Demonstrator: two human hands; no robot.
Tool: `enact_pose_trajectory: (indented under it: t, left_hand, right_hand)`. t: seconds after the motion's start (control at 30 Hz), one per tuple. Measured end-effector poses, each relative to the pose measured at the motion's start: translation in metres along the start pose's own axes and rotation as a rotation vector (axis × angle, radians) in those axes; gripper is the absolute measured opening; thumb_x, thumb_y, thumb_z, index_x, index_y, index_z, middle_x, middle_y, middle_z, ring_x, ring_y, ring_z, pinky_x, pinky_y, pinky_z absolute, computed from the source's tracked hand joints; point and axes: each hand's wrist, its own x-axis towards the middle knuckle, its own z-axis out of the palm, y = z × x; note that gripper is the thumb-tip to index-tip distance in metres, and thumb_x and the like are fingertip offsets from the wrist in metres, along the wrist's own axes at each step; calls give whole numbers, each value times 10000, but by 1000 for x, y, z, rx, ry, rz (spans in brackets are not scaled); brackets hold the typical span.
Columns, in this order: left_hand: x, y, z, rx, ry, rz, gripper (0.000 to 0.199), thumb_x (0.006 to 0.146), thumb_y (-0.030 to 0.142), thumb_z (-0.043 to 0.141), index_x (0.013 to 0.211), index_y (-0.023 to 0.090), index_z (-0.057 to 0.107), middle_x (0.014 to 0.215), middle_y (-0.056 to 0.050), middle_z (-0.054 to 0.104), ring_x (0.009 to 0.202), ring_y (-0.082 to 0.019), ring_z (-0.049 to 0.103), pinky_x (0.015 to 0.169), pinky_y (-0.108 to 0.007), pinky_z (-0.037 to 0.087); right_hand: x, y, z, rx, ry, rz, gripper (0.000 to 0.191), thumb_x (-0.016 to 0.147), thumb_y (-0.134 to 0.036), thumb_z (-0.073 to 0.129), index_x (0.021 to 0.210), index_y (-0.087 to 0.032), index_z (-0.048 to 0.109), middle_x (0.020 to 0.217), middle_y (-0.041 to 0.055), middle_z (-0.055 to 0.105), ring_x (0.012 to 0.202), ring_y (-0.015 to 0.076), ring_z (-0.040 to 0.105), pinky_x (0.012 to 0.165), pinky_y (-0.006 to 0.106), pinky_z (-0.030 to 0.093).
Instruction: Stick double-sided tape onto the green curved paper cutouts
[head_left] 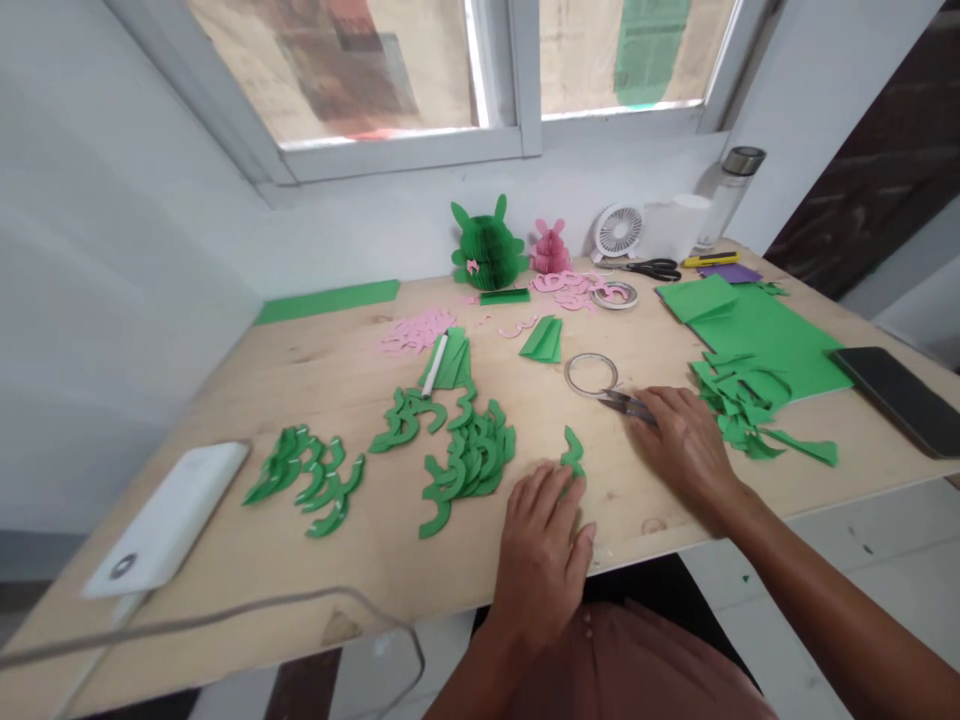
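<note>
My left hand (541,540) lies on the table near its front edge, fingers stretched out and thumb apart. Its fingertips rest on a curved green paper cutout (572,447), partly hidden beneath them. Further right, my right hand (686,445) covers the handles of a pair of scissors (630,405); the blades point left, by a roll of tape (592,374). Left of my left hand is a heap of curved green cutouts (480,455). Beyond it, a white pen (435,365) lies on folded green paper (455,358).
Green scraps (742,400), green sheets (780,330) and a phone (904,400) lie at right. A white power bank (169,515) with a cable and more green cutouts (304,470) are at left. Behind stand green (489,250) and pink paper figures (550,248), a small fan (619,232) and a bottle (729,200).
</note>
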Motion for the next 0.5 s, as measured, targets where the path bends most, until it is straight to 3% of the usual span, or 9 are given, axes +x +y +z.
enact_pose_trajectory:
  t: [0.23,0.5]
  left_hand:
    - [23,-4,-3,-136,113,-57,278,844,159,469,1093,176,591,1103,-87,647,1089,-215,553,960,-420,452]
    - [93,-13,12,-105,70,-83,227,812,127,491,991,177,622,973,-69,662,971,-216,568,879,-396,462]
  right_hand:
    - [12,9,10,-25,-71,16,214,823,-298,508,928,-166,639,872,109,644,851,261,511,739,353,354]
    - [11,9,17,85,16,96,113,809,-246,489,837,-179,576,764,81,627,759,233,534,679,327,343]
